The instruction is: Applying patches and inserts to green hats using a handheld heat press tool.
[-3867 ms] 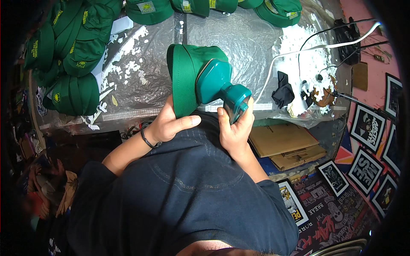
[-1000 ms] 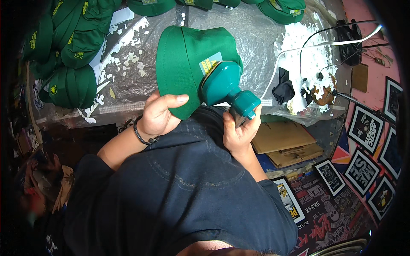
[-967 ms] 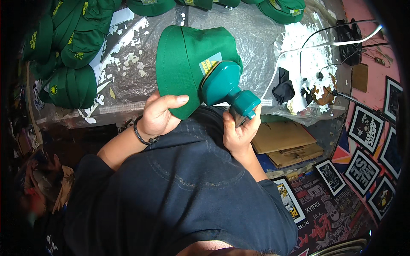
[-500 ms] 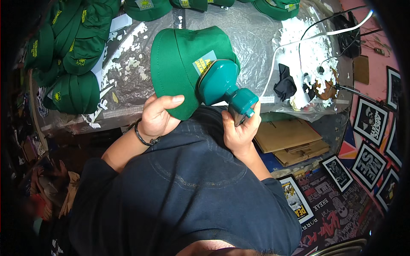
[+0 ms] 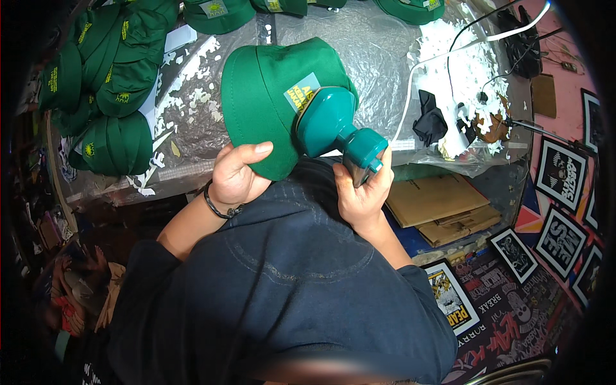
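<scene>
A green cotton cap with a yellow-and-pale printed patch on its front panel is held up just above the near edge of the bench, which is covered in crinkled clear plastic sheet. The dome of a teal plastic handheld heat tool is pressed onto the patch, its handle running down to the right.

The left hand grips the cap's lower edge, thumb laid over the outer cloth and fingers closed behind it, so this grip is clamped on the cap. The right hand is wrapped tight round the tool's handle, its grip closed on it, fingertips showing beside the handle's end.

Judging from this, the cap is steadied by one hand only; if the left grip slackens, the cloth could slide under the dome and the patch could end up crooked or creased. The left thumb lies near the dome, and a slip of the tool toward it could hurt. A white cable trails across the bench behind the tool and might snag.

Farther out, a pile of matching green caps sits on the left of the bench, white paper scraps lie on the right, and flattened brown cardboard rests below the bench edge.
</scene>
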A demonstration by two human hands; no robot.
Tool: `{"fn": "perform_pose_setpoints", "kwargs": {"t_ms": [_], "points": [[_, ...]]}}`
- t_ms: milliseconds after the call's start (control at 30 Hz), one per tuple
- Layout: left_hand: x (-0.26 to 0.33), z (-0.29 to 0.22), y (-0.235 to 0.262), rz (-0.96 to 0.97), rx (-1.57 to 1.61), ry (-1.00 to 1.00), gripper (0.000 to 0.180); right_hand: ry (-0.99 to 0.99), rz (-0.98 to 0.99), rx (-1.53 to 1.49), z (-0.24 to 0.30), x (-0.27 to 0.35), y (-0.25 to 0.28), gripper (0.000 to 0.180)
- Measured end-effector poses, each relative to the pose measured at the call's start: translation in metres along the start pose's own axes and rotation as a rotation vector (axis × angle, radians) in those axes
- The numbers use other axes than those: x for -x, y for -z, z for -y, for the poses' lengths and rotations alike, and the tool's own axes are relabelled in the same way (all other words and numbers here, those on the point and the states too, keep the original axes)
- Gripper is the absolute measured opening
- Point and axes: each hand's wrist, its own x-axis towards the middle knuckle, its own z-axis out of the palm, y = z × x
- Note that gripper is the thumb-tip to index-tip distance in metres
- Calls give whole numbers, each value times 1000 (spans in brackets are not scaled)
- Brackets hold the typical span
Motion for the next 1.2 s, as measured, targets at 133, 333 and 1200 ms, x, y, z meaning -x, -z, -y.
{"fn": "perform_pose_setpoints", "kwargs": {"t_ms": [133, 333, 1200], "points": [[1, 1, -1, -9, -2, -5, 45, -2, -1, -2, -1, 2, 0, 51], [3, 2, -1, -12, -24, -16, 43, -13, 11, -25, -3, 4, 0, 51], [23, 9, 6, -17, -9, -43, 42, -11, 79, -23, 6, 10, -5, 42]]}}
